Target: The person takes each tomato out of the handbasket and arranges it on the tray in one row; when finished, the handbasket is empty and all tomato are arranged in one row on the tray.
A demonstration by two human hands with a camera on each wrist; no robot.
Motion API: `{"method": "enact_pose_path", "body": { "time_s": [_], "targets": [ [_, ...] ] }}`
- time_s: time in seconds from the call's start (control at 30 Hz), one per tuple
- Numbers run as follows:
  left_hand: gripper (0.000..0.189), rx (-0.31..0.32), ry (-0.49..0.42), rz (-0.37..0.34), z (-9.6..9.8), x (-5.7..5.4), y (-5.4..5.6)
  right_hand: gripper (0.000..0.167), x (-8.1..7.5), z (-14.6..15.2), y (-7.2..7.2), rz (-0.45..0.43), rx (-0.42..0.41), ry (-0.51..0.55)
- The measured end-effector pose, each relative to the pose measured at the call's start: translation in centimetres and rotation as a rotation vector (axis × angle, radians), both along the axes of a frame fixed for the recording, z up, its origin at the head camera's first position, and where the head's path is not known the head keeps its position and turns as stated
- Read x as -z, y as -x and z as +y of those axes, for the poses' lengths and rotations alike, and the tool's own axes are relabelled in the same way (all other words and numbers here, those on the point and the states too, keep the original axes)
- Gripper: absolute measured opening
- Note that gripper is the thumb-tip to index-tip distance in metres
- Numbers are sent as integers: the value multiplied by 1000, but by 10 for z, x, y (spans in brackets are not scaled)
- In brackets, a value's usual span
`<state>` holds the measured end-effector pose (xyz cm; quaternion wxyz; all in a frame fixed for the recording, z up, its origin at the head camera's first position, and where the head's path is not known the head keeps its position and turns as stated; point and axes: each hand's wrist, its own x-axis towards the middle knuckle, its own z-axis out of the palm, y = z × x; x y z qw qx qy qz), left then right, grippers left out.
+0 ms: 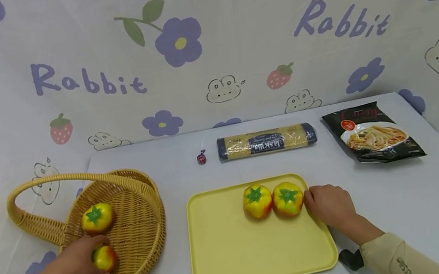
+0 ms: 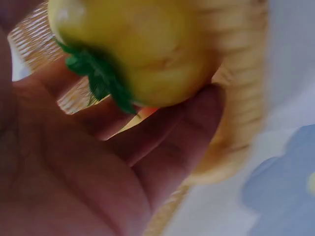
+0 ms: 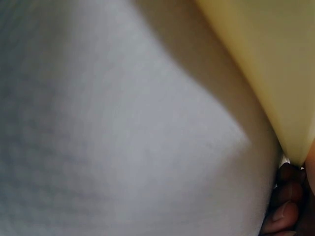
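Note:
In the head view my left hand [image 1: 78, 261] reaches into a round wicker basket [image 1: 140, 227] and grips a yellow-red toy persimmon [image 1: 106, 259]. The left wrist view shows that persimmon [image 2: 147, 54] close up, its green leaves turned toward the palm and fingers bent around it. A second persimmon [image 1: 98, 218] lies in the basket just beyond the hand. My right hand [image 1: 332, 205] holds the right edge of a yellow tray [image 1: 238, 250], its curled fingers [image 3: 288, 191] partly visible by the tray edge. Two more persimmons, a left one [image 1: 257, 202] and a right one [image 1: 288, 198], sit touching on the tray.
Behind the tray lie a wrapped lollipop [image 1: 202, 158], a long pack of pasta [image 1: 266, 142] and a black food bag [image 1: 372, 133]. The basket's tall handle [image 1: 65, 177] arches across its far side. A printed cloth [image 1: 207, 61] hangs behind the white table.

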<state>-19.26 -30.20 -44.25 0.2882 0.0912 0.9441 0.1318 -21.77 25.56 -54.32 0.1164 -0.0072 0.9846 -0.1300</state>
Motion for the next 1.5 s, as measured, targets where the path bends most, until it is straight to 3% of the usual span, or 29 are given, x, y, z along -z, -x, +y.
{"method": "enact_pose_path", "body": {
  "time_s": [0.1,0.2,0.4,0.5,0.57,0.7,0.87,1.03,1.23,1.33,1.5],
  "targets": [
    [76,25,-13,-9,11,-16,-2,41,0,0,0,5,-6,-6],
    [73,61,-32,-64,34,-44,-7,40,1,0,0,3,-6,-9],
    [60,237,-142,-105,103,-94,-22,41,0,0,0,8,-5,-3],
    [57,273,-183,-77,136,-107,-24,40,0,0,0,8,-5,-3],
    [57,282,-215,-28,156,-109,-20,40,0,1,0,6,-4,0],
    [61,231,-258,101,187,-96,-4,40,0,1,0,9,-7,5],
    [64,112,-264,219,213,-61,19,40,1,2,0,25,-13,8],
    [65,30,-256,264,227,-18,39,40,1,3,-1,23,-18,16],
    [63,47,-267,238,240,38,54,40,1,2,-2,10,-22,18],
    [66,61,-270,221,249,47,52,40,2,1,-2,2,-21,16],
    [68,95,-254,220,262,43,49,41,0,3,-1,2,-19,1]
  ]
}}
